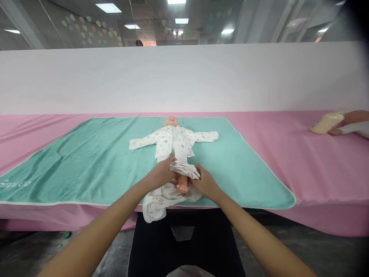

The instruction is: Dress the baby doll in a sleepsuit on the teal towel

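A baby doll (182,184) lies on its back on a green towel (115,161), head at the far side and feet toward me. It wears a white patterned jacket (164,145), open at the front over a plain white layer, its sleeves spread sideways. Between my hands is a bunched white patterned pant leg (184,168), gathered around one of the doll's legs with the bare foot sticking out. My left hand (162,174) grips its left side, and my right hand (205,182) its right side. More white cloth (155,204) hangs over the near table edge.
A pink cover (325,169) lies under the towel. At the far right is a cream-coloured object (327,122), with part of another doll (357,117) beside it. A white partition (184,79) topped with glass runs behind the table.
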The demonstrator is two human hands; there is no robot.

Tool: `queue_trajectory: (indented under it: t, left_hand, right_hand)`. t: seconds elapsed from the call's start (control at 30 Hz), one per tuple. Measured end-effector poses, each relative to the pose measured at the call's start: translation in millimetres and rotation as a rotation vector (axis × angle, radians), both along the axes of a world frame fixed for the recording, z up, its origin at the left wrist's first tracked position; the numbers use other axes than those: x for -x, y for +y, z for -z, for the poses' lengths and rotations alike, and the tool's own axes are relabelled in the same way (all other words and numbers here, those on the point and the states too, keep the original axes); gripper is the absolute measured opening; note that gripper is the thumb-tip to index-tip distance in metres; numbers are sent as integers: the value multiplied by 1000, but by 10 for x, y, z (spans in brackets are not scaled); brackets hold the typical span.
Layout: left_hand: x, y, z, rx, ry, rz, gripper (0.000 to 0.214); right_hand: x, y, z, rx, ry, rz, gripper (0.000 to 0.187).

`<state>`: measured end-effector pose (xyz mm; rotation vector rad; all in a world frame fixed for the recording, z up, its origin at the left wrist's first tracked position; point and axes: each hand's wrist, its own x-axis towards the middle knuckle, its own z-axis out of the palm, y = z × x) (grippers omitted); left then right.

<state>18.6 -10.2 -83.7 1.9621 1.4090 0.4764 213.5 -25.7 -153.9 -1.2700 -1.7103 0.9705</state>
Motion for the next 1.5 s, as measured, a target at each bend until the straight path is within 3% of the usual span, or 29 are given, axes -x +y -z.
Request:
queue_trajectory:
  t: [0.13,0.23,0.33,0.47,0.6,0.73,0.87,0.97,1.07,1.17,1.33,1.4,1.5]
  left_hand:
    - [147,5,-166,319,-141,204,36]
    - [216,33,-208,422,-281,199,36]
    - [210,71,-180,518,-457,160,36]
    - [286,71,-98,569,-640,99,35]
    - [597,27,8,549,-650,121,33]
    - [734,-2,76,441,-758,33,36]
    - [407,19,9,305,-544,62,28]
    - [57,62,-104,100,-413,47,25]
    - [-131,122,-201,-9,-404,64,22]
    - [-26,216,-232,113,-437,107,23]
    - [377,375,-40,514,-557,253,29]
    - [393,384,105,530,-730,205,34]
    - [292,353,300,423,-989,33,26]
  right_hand:
    - [-186,79,-12,231,203,-290,35]
    - [-283,132,-63,304,232,-395,36]
    - [-285,203,-76,298,206,-395,34]
    - [-304,359,4,156,115,-278,15]
    - [-394,501,77,73,28,-231,7]
    - [-416,569,18,126,-114,-320,7]
    - [-401,591,-297,116,-230,-515,25]
    - [-327,537,-612,111,-125,-598,38]
    - [-141,445,-757,137,30,-493,39]
    - [41,405,-677,190,171,-307,36]
    - [132,464,-483,306,494,-143,33]
    - [180,481,-474,326,527,-179,36]
    - [297,504,-503,287,337,-374,37]
